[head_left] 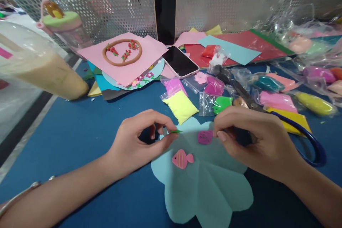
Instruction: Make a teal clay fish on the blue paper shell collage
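My left hand [149,131] pinches a small pointed piece of green clay [176,131] between thumb and forefinger, above the upper left of a light-blue flower-shaped paper [211,192]. My right hand [248,139] has its thumb and fingertips closed at the tail side of a purple clay fish [205,137]; whether it grips anything is hidden. On the paper lies a pink clay fish [180,159] with yellowish stripes and a dark eye, nose to the left. Fold creases run across the paper. A yellow clay packet [181,107] touches its top edge.
Blue-handled scissors [312,149] lie partly behind my right hand. Bagged clay [278,101] spreads along the right. Two phones, one upright [165,14] and one flat [181,61], sit at the back. Pink paper [152,53] bears a brown clay ring. A drink cup [50,71] stands left.
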The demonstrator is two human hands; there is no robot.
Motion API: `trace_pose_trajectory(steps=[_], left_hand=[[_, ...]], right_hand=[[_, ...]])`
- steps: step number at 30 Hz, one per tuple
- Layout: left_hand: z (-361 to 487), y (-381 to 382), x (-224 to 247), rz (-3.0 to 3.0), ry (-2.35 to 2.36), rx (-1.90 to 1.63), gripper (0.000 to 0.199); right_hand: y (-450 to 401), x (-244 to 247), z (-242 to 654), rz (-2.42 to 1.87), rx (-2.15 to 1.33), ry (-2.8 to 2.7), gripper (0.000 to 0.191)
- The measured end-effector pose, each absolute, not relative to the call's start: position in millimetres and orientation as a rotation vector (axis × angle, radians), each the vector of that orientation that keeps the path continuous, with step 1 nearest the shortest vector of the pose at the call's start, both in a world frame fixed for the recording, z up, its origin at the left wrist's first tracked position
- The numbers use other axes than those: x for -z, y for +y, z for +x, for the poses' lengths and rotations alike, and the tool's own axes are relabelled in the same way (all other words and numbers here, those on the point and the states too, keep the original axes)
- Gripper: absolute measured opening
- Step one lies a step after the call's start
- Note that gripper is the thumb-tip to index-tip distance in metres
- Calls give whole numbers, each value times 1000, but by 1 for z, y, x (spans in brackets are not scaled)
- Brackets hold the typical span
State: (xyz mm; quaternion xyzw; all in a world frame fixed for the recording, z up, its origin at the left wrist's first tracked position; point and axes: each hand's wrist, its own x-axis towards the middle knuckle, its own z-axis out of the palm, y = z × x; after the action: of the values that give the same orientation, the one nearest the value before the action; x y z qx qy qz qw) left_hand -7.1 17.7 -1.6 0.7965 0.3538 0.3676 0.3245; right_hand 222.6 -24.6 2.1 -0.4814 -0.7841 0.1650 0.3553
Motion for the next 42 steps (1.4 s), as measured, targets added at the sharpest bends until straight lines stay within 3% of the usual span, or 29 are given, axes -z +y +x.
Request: trace_pose_trajectory(steps=[13,21,42], left_hand=[[-7,18,2,2074,920,-952,7],[-7,18,3,2072,917,-954,7],[-8,17,3,2083,924,-946,7]], right_hand=[[-23,-2,227,-1320,-479,-1987,17],[-22,0,230,-1351,-599,-1982,8],[-20,0,229,-1327,-557,-2019,10]])
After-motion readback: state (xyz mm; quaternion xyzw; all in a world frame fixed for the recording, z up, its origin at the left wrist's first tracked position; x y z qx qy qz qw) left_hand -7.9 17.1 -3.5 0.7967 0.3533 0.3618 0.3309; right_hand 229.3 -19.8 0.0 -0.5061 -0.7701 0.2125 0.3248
